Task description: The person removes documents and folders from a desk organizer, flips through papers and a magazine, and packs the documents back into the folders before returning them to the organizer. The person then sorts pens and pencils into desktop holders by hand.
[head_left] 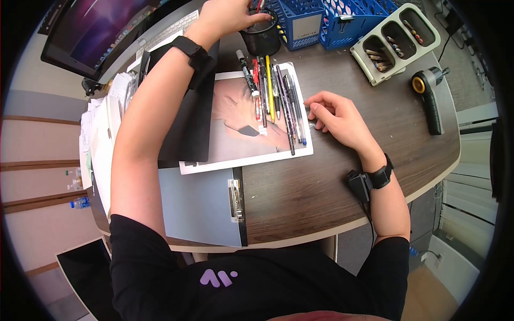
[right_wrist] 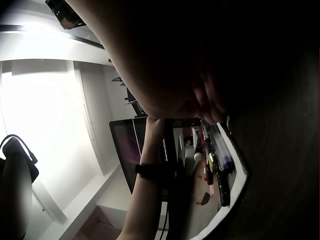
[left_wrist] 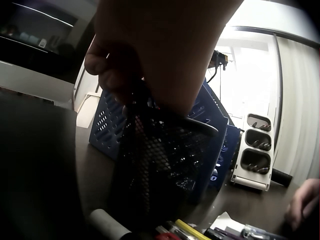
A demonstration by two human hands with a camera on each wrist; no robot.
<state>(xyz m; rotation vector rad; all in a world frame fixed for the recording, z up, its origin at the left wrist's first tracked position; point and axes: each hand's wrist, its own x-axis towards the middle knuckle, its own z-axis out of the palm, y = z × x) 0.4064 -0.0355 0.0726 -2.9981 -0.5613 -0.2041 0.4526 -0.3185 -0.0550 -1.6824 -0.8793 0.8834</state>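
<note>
My left hand [head_left: 229, 15] is at the black mesh pen cup [head_left: 261, 41], its thumb over the rim. A red stick-like item [head_left: 260, 5] shows beside the thumb; the fingertips are hidden, so I cannot tell whether they pinch anything. In the left wrist view, that hand bends down over the mesh cup [left_wrist: 155, 165]. My right hand [head_left: 342, 122] rests on the desk with loosely curled fingers, holding nothing. Left of it, several pens and markers lie side by side on a printed picture [head_left: 225, 145], among them a yellow pen [head_left: 270, 88] and a black-and-white marker [head_left: 246, 72].
Blue perforated baskets [head_left: 345, 32] stand behind the cup. A cream three-compartment holder [head_left: 372, 77] with short sticks and a black-handled tool [head_left: 431, 107] are at the right. A black folder [head_left: 184, 125] and a clipboard [head_left: 201, 206] lie left, near a monitor [head_left: 101, 37].
</note>
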